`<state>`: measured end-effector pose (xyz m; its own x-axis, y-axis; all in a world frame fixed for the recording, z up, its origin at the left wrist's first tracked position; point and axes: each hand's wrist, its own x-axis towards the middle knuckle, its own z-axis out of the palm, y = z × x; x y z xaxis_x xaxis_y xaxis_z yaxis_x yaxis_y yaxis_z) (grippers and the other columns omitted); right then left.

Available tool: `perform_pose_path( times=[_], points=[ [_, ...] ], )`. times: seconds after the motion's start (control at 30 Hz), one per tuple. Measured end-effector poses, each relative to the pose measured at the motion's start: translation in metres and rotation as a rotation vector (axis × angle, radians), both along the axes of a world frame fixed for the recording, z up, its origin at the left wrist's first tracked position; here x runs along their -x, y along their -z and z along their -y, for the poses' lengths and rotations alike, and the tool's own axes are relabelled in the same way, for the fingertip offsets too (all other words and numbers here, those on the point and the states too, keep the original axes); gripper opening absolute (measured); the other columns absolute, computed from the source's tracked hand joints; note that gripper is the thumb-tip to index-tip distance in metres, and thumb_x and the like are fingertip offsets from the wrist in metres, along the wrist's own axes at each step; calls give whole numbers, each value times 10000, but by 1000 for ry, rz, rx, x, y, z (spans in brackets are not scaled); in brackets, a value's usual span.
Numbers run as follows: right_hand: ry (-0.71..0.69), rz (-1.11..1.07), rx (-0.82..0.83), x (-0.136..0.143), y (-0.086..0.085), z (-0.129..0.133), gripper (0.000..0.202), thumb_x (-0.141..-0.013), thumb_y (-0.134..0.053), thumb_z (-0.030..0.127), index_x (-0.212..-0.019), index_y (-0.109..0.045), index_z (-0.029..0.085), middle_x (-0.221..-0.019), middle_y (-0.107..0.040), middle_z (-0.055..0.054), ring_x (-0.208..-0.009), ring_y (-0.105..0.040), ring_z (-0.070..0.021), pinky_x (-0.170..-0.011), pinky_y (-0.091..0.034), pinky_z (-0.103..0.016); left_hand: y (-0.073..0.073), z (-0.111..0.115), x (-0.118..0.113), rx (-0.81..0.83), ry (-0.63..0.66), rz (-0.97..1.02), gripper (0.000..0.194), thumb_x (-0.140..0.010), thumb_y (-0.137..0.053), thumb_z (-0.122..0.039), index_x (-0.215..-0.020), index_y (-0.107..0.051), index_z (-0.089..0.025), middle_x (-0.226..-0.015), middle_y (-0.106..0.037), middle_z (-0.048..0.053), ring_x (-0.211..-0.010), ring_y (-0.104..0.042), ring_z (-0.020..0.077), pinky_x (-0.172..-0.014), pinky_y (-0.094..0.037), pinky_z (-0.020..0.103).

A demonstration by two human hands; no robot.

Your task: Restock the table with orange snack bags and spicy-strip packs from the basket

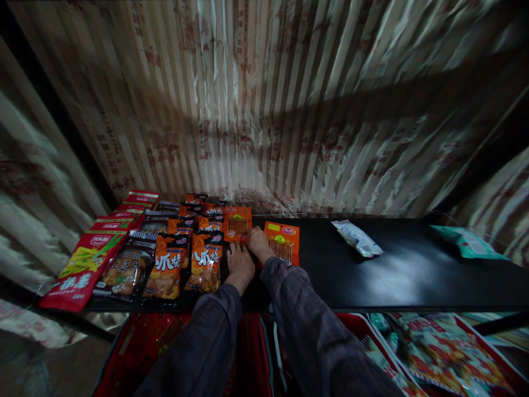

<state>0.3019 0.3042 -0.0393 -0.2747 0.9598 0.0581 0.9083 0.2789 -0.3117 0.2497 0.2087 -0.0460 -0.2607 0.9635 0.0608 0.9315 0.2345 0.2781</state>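
My left hand [240,266] lies at the lower edge of a flat orange snack packet [237,221], fingers stretched forward and touching it. Close beside it, my right hand [259,245] has its fingers bent and closed at that packet's right edge; the fingertips are partly hidden. A second flat orange packet [288,242] lies just right of my right hand, partly covered by my wrist. To the left of my hands, orange-and-black snack bags [205,263] lie in rows on the black shelf [314,281].
Further left are brown snack bags [124,270] and red packets [85,262]. A white packet [357,238] and a green packet [469,242] lie to the right. Red baskets [254,353] with bagged goods stand below the shelf. Striped sheeting [264,110] hangs behind.
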Motion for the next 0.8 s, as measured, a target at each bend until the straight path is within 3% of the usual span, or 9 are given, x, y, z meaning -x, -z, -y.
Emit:
perform_pose_path(
  times=[0.3, 0.63, 0.8],
  points=[
    [-49, 17, -31, -2, 6, 1, 295, -865, -507, 268, -1040, -691, 118, -1138, -617, -167, -1041, -569, -208, -891, -419, -269, 3, 1, -2, -35, -13, -25, 503, -857, -312, -161, -1332, -462, -89, -1416, -413, 180, -1292, -348, 288, -1010, -351, 422],
    [-124, 16, -39, -7, 10, 0, 272, -832, -505, 149, -1017, -692, 82, -1114, -638, -194, -1038, -594, -212, -893, -437, -272, 7, 0, -4, -63, 1, 0, 524, -839, -359, -193, -1336, -439, -48, -1377, -452, 207, -1312, -327, 318, -999, -336, 429],
    [-146, 2, -40, -12, 12, -3, 266, -813, -511, 97, -1002, -696, 74, -1142, -629, -199, -1053, -597, -206, -917, -430, -249, 13, -1, -3, -121, 27, -31, 539, -814, -416, -234, -1308, -468, -25, -1360, -465, 222, -1355, -250, 375, -1065, -228, 482]
  ],
)
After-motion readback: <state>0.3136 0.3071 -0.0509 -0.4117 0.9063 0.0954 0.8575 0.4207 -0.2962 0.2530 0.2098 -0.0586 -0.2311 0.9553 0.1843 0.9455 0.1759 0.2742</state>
